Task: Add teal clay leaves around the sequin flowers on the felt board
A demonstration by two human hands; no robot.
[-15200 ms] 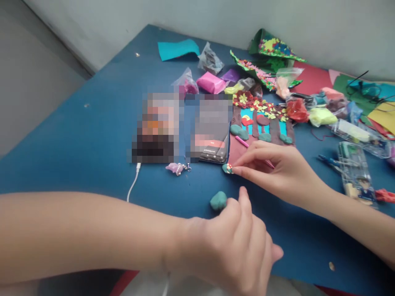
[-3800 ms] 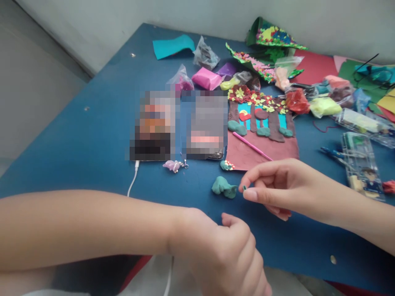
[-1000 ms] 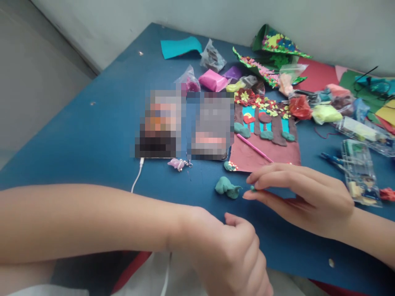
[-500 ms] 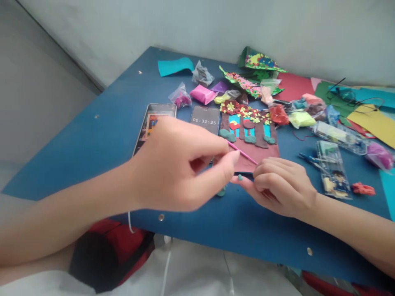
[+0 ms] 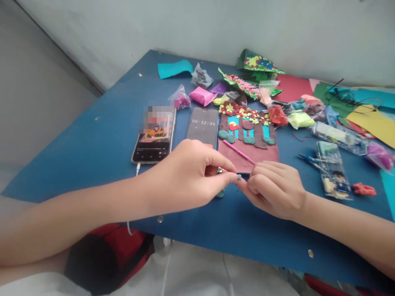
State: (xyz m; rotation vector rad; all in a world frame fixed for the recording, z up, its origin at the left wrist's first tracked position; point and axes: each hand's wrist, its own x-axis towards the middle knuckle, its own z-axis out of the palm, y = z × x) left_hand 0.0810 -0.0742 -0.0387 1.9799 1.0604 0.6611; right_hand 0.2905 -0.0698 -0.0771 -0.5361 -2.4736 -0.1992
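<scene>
A tiny teal clay ball [image 5: 239, 177] sits where my two hands meet, just above the blue table [image 5: 92, 139]. My left hand [image 5: 191, 176] pinches it between thumb and forefinger. My right hand [image 5: 274, 189] has its fingers curled and its fingertip pressed against the same ball. A bigger teal clay lump [image 5: 221, 193] lies under my left fingers, mostly hidden. Just beyond the hands lies a brown sheet with a clay picture [image 5: 247, 135] of trees and flowers, and a thin pink stick [image 5: 239, 151] rests on it.
Two phones [image 5: 154, 137] [image 5: 202, 125] lie left of the picture, one with a white cable. Bags of coloured clay [image 5: 202, 95], felt sheets [image 5: 373, 121] and clear plastic cases [image 5: 331, 168] crowd the back and right. The table's near edge runs just below my hands.
My left hand has come up from the table's near edge to meet my right hand and now pinches the ball. The camera has tilted, so the table sits lower in view.
</scene>
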